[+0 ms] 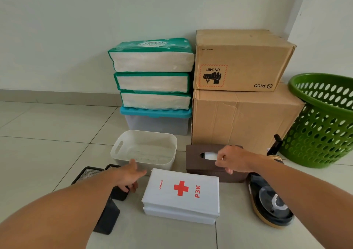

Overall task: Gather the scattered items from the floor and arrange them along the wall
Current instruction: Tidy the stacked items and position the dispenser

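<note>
The person is part way thru the tidy-up job. Some big stuff already sits by the wall (76,38): three tissue packs (152,61) piled on a clear tub w/ a blue lid (155,113), two cardboard boxes (242,103) one on top of the other, and a green basket (322,122) at the right edge of the floor. Smaller things lie on the floor (47,134) nearer the person. The left hand (129,174) reaches out w/ fingers mostly straight, holding nothing, just beside the near edge of the white bin (145,149) and over a black mesh tray (89,172). The right hand (233,161) is curled w/ fingers bent down onto the top of the brown tissue box (214,164); it looks like a grip on the near side, but can't tell if it's tight. A white first-aid box (181,193) w/ a red cross lies flat between the two arms. A round black and gold thing (271,205) sits by the right arm; can't tell what it is. A dark flat thing (108,218) lies under the left arm. My guess: the step now is picking up the brown tissue box and maybe the white bin. Next move needs a firm hold, a lift, then a free spot by the wall, prob. to the left of the blue-lid tub.
</note>
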